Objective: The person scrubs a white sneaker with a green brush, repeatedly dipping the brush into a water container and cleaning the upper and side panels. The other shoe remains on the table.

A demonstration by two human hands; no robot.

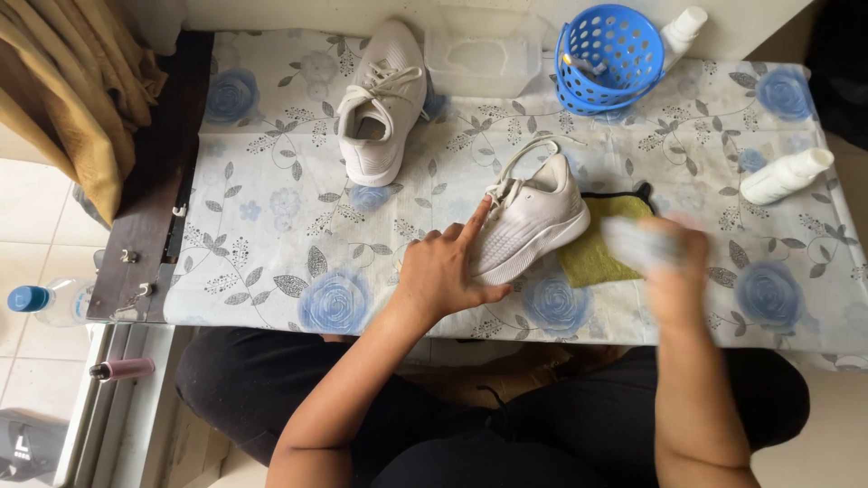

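Fingers of the left hand (443, 276) spread flat on a white sneaker (529, 221) lying on its side near the desk's (271, 235) front edge, partly over a green cloth (601, 253). The right hand (665, 258) grips a blurred, pale object (633, 242).

Matt white knit shoe (529, 226), green fuzzy cloth (597, 253), glossy blue perforated plastic basket (608, 56), printed floral tablecloth (271, 226)

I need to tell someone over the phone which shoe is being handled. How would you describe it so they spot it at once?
On the flowered tablecloth, look near the front edge. The white sneaker lies tipped on its side, sole showing, on a green cloth, the left hand steadying it. The other white sneaker stands upright, farther back.
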